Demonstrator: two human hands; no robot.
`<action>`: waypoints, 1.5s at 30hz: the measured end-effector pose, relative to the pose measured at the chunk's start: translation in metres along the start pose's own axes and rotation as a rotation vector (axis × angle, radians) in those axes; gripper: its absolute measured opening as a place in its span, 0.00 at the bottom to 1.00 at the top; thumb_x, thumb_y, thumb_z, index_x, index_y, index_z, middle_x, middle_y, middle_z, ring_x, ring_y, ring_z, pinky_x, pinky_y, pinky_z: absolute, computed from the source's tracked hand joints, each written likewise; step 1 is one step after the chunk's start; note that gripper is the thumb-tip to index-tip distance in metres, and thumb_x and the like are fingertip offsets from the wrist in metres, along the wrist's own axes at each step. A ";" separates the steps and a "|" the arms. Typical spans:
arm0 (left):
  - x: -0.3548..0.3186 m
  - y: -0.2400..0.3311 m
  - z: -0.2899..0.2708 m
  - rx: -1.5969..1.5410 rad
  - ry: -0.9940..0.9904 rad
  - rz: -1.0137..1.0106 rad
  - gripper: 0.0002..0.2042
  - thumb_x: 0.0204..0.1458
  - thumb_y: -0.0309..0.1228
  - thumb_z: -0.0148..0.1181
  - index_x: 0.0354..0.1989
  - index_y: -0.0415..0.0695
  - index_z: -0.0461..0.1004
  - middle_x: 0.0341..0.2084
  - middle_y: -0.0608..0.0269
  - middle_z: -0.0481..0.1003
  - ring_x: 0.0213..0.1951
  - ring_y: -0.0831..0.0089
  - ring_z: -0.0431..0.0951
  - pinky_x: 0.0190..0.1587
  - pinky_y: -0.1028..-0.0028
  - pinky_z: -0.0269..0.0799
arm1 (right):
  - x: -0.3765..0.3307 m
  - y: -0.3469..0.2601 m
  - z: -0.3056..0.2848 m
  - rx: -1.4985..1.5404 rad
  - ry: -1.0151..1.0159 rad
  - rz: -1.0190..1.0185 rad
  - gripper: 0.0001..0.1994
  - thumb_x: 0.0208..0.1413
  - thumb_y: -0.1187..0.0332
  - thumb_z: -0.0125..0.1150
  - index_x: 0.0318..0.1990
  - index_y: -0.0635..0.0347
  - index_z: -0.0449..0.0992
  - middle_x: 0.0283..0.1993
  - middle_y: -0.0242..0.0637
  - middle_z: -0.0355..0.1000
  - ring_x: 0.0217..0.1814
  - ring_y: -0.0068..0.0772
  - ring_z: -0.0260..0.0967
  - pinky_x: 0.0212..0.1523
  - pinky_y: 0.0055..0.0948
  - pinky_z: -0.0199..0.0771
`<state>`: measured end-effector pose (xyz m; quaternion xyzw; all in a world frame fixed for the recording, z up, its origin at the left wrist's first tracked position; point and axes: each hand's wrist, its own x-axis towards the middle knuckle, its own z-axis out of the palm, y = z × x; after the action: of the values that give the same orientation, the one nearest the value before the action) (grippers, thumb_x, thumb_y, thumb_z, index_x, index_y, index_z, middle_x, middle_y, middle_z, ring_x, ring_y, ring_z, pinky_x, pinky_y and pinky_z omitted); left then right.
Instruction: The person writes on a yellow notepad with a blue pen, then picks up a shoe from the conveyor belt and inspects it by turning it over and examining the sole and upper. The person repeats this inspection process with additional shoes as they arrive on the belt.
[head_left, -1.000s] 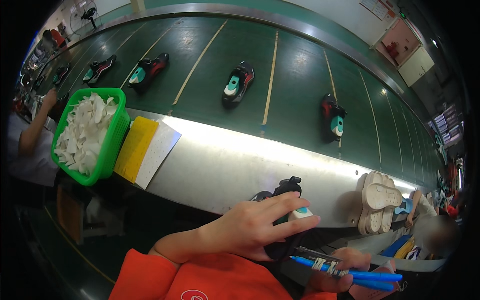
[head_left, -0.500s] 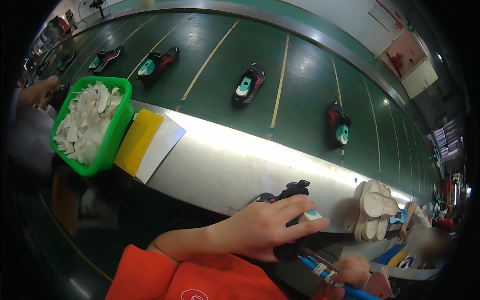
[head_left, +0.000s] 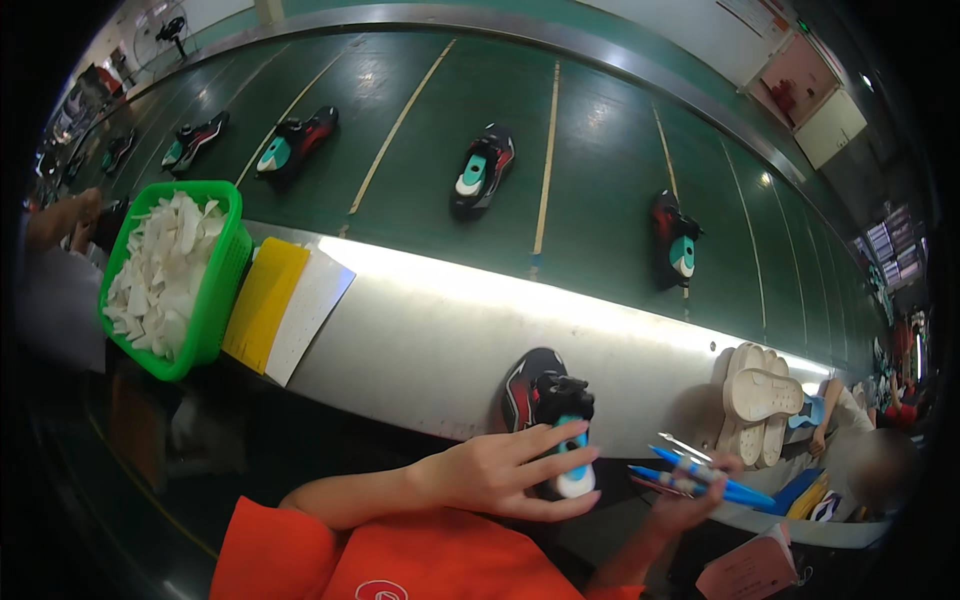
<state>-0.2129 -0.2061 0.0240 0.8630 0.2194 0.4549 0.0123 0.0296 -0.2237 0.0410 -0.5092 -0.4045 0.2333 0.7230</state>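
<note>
My left hand [head_left: 515, 474] reaches across from the left and grips the heel end of a black and red shoe [head_left: 519, 398]. Its fingers lie over the teal and white piece at the shoe's heel. The toe points away from me, over the metal ledge [head_left: 420, 340]. To the right of the shoe, my right hand [head_left: 690, 508] is closed around a bundle of blue pens [head_left: 742, 492]. A thin pale pointed tip sticks out beside them. Part of the bundle is hidden by the fingers.
Beyond the ledge runs a green conveyor [head_left: 400, 150] with several similar shoes. A green basket [head_left: 212, 300] of white scraps and a yellow-white booklet [head_left: 268, 305] stand left. Cream soles [head_left: 762, 395] are stacked right. A pink card [head_left: 745, 568] lies low. Other people's arms show at both sides.
My left hand has shifted left and turned the shoe, so its toe now shows over the ledge. My right hand has lifted the pens and tilted them. The view has shifted slightly.
</note>
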 end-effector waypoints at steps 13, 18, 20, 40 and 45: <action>0.023 -0.094 0.087 -0.265 -0.342 0.027 0.29 0.37 0.49 0.67 0.51 0.60 0.67 0.60 0.55 0.55 0.60 0.51 0.57 0.60 0.52 0.56 | 0.038 0.109 -0.012 0.134 0.089 0.203 0.11 0.60 0.56 0.37 0.34 0.52 0.60 0.17 0.30 0.60 0.14 0.16 0.54 0.11 0.13 0.46; 0.105 -0.169 0.139 -0.294 -0.184 -0.131 0.35 0.36 0.42 0.70 0.53 0.48 0.59 0.60 0.48 0.51 0.64 0.45 0.45 0.63 0.55 0.48 | 0.044 0.113 -0.008 0.189 0.114 0.214 0.11 0.60 0.56 0.37 0.34 0.52 0.60 0.18 0.30 0.60 0.14 0.16 0.54 0.11 0.14 0.48; 0.119 -0.188 0.144 -0.184 -0.274 -0.154 0.35 0.36 0.40 0.70 0.54 0.47 0.59 0.60 0.47 0.50 0.65 0.47 0.44 0.63 0.56 0.49 | 0.045 0.112 -0.007 0.232 0.129 0.253 0.11 0.60 0.56 0.37 0.34 0.52 0.60 0.18 0.30 0.60 0.14 0.16 0.53 0.11 0.14 0.48; 0.100 0.008 -0.046 -0.458 0.271 0.340 0.23 0.42 0.33 0.65 0.48 0.51 0.67 0.43 0.58 0.72 0.48 0.59 0.73 0.56 0.57 0.59 | 0.037 0.105 0.012 0.156 0.194 0.264 0.12 0.60 0.54 0.37 0.35 0.51 0.61 0.20 0.26 0.58 0.17 0.13 0.52 0.13 0.12 0.44; 0.054 -0.142 0.032 0.073 0.436 -0.352 0.45 0.34 0.32 0.72 0.60 0.41 0.48 0.54 0.47 0.57 0.57 0.52 0.57 0.57 0.60 0.54 | 0.042 0.112 -0.002 0.169 0.133 0.243 0.12 0.60 0.55 0.38 0.35 0.50 0.63 0.21 0.26 0.58 0.19 0.13 0.53 0.14 0.12 0.47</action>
<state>-0.2132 -0.0510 0.0160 0.6931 0.3798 0.6126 0.0125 0.0630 -0.1516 -0.0488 -0.5061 -0.2701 0.3183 0.7547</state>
